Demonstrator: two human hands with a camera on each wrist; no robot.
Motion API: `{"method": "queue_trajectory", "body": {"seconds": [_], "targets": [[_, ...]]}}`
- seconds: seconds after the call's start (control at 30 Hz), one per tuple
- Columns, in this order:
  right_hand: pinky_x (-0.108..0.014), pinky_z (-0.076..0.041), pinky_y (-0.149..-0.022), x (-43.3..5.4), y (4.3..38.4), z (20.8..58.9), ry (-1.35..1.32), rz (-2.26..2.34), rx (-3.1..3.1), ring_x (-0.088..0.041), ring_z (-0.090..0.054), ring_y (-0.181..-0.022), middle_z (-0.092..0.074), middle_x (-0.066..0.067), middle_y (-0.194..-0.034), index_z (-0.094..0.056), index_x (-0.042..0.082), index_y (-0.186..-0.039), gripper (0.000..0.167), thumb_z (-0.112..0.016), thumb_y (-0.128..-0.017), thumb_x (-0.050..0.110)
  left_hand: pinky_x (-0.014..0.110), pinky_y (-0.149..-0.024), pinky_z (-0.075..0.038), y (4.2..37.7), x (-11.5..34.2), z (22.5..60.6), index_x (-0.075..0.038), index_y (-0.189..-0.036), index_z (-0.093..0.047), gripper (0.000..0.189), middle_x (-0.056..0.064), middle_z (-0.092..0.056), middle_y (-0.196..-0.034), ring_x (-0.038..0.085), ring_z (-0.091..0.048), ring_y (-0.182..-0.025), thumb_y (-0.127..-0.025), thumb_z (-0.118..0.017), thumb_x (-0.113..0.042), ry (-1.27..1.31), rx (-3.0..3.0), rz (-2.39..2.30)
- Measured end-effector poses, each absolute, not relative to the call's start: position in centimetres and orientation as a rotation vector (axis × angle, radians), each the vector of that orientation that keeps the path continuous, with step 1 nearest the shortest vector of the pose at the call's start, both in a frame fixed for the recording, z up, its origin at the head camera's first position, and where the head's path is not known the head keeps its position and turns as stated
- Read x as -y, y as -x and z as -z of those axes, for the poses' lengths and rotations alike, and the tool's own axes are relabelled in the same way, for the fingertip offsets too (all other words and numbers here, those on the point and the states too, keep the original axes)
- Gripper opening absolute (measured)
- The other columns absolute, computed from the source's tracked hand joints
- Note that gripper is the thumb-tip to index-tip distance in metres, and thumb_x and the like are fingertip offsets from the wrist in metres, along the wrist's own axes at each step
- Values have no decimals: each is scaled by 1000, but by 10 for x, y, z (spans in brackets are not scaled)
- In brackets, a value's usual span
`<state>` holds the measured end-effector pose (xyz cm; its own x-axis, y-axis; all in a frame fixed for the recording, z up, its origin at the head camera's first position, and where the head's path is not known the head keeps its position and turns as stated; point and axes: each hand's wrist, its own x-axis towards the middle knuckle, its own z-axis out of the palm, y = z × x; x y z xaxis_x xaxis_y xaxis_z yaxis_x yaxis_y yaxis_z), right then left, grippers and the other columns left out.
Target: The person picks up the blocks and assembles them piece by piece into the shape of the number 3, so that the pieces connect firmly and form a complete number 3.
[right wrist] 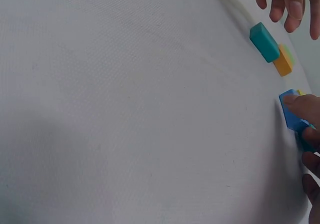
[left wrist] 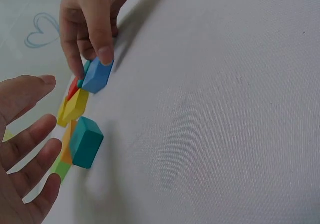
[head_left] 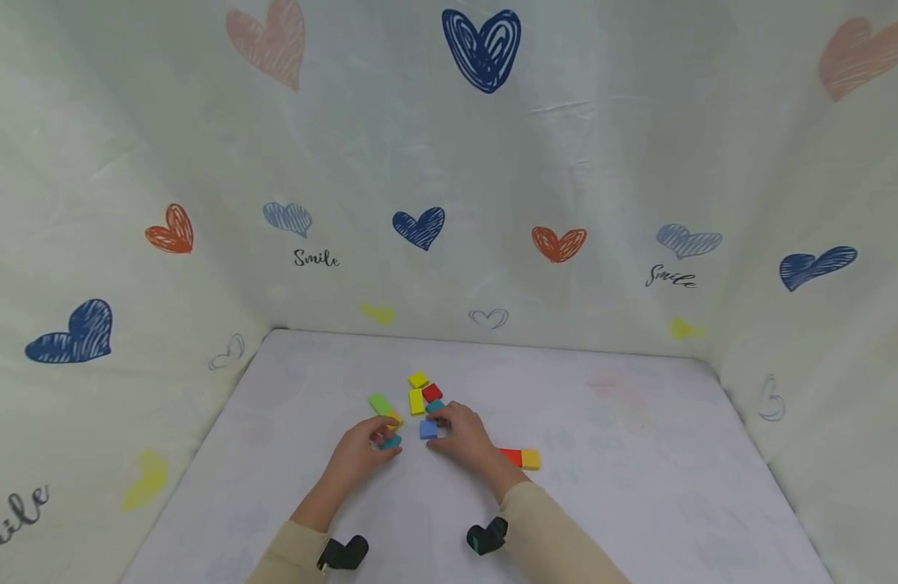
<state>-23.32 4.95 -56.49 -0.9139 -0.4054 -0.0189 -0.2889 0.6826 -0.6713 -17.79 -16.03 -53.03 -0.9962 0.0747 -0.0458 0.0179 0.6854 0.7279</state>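
My left hand [head_left: 361,448] hovers with spread, relaxed fingers over a teal block [left wrist: 87,145], with a gap between them in the left wrist view. That block lies against an orange block [right wrist: 283,61], with a light green block [head_left: 380,404] behind it. My right hand [head_left: 465,438] pinches a blue block [left wrist: 98,75] between thumb and fingers; the block rests on the table. Its fingertips also reach beside a second teal block [head_left: 436,405], partly hidden behind the blue one. Two yellow blocks [head_left: 416,401] and a red block [head_left: 432,392] lie just beyond.
Right of my right forearm, a red block [head_left: 510,457] and a yellow-orange block [head_left: 530,460] lie end to end. The white table [head_left: 638,487] has its far edge against a curtain [head_left: 485,154] printed with hearts. Dark wrist cameras [head_left: 346,553] hang inside both sleeves.
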Motion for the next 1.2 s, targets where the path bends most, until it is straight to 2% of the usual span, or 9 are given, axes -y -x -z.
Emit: {"method": "queue_trajectory", "body": {"seconds": [0.2,0.43,0.73,0.97,1.2], "targets": [[-31,-42,-78,-49,234,569,564,982,-2769,-10,-51,-85,-55,9,-90,-71,17,-114,36,-81,-80,25,33,-73,-49,179,158,533,-10,-116,-66,40,-3,-62,-94,16,-57,-85,-79,-81,-14,-110,-2823,-1215],[-29,-45,-77,-54,231,569,508,1063,-2748,-12,-52,-87,-55,7,-92,-71,15,-112,32,-79,-82,21,35,-75,-50,178,153,533,-10,-116,-66,39,-2,-63,-95,16,-57,-85,-80,-81,-14,-130,-2825,-1219],[-35,-47,-86,-65,225,565,410,1288,-2674,-16,-53,-95,-59,3,-104,-68,14,-112,29,-76,-84,19,35,-75,-50,179,145,531,-10,-114,-67,39,-3,-62,-90,15,-56,-82,-78,-82,-14,-170,-2838,-1218],[-32,-50,-77,-75,221,555,393,1398,-2649,-17,-54,-86,-57,1,-94,-66,8,-109,28,-77,-83,12,35,-76,-50,178,139,529,-10,-114,-66,38,-2,-61,-90,16,-55,-82,-79,-82,-15,-193,-2824,-1209],[-29,-50,-77,-88,218,549,403,1404,-2673,-16,-55,-85,-58,2,-95,-67,8,-114,32,-77,-83,9,33,-75,-52,178,130,527,-11,-115,-65,39,-2,-62,-93,19,-57,-85,-80,-81,-16,-199,-2804,-1197]]}}
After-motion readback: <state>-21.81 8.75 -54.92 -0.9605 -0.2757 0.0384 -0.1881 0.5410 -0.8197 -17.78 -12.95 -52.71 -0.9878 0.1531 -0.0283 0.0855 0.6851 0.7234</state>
